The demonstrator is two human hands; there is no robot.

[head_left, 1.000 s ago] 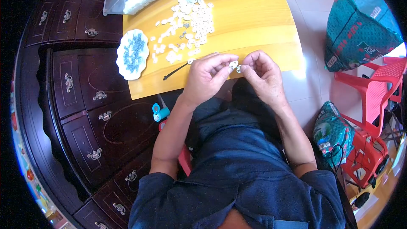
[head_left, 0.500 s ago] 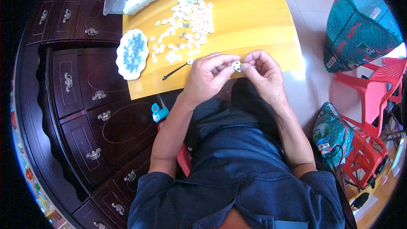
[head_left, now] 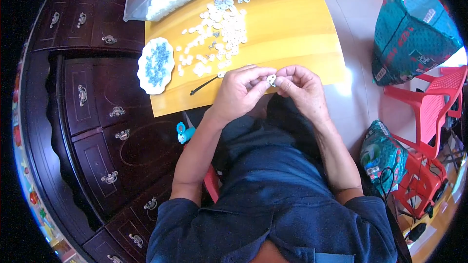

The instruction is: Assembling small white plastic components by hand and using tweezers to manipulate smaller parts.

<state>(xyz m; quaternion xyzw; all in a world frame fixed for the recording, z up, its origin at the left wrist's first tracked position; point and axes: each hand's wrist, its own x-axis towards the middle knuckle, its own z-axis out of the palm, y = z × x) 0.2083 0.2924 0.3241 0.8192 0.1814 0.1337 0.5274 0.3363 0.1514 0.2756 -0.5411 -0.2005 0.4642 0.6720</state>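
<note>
Both forearms reach up from below, bent inward so the left hand (head_left: 239, 92) and right hand (head_left: 304, 92) meet over the table's (head_left: 292, 34) near edge. The left thumb and forefinger are clamped on a piece (head_left: 271, 81); the right thumb and forefinger close in at its right side, though whether they grip it I cannot tell. The piece, between the hands, is small and cream-white, with a dark spot.

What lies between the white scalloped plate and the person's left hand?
In the head view, a thin black stick and some small white pieces lie on the table between the scalloped plate and the left hand.
</note>
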